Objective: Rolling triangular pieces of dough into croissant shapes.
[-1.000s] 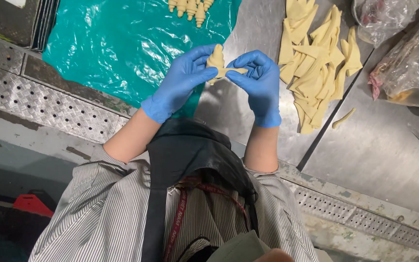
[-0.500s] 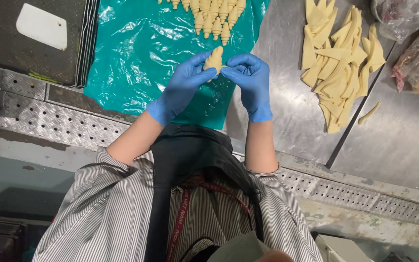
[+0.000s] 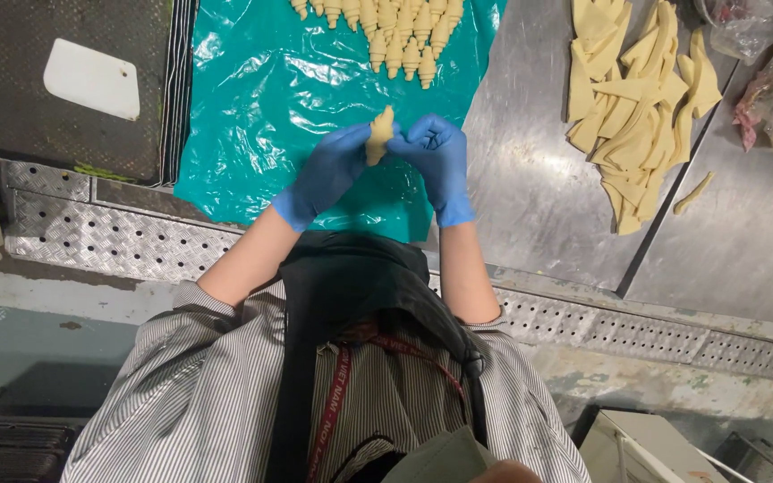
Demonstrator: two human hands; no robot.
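Pale rolled dough piece [image 3: 379,136], kind of a small croissant shape, is sitting pinched between both hands, held up over the near part of the crinkly teal plastic sheet [image 3: 252,116] that's covering the steel worktop [image 3: 530,179].

Going left to right: at the far left edge there's a dark perforated baking tray [image 3: 11,107] with a flat white plastic scraper [image 3: 92,78] lying on it. Just right of that tray the teal sheet is spreading out, and along its far edge a row of small rolled dough croissants [image 3: 386,31] is lying packed side by side.

Left hand [image 3: 328,170], in a blue glove, is gripping the dough piece from its left side, fingers curled round it. Right hand [image 3: 436,156], also blue-gloved, is pinching the same piece from the right, so both are clamped on it and the two gloves are nearly touching each other.

Further right, on bare steel, a loose pile of flat cut dough triangles [image 3: 637,107] is lying well apart from the hands, with one stray thin dough strip [image 3: 693,191] just beside it. At the far right corner, a couple of clear plastic bags [image 3: 771,63] are sitting bunched up; can't tell what's in them.

The person's striped shirt and dark apron are filling the bottom of the view.
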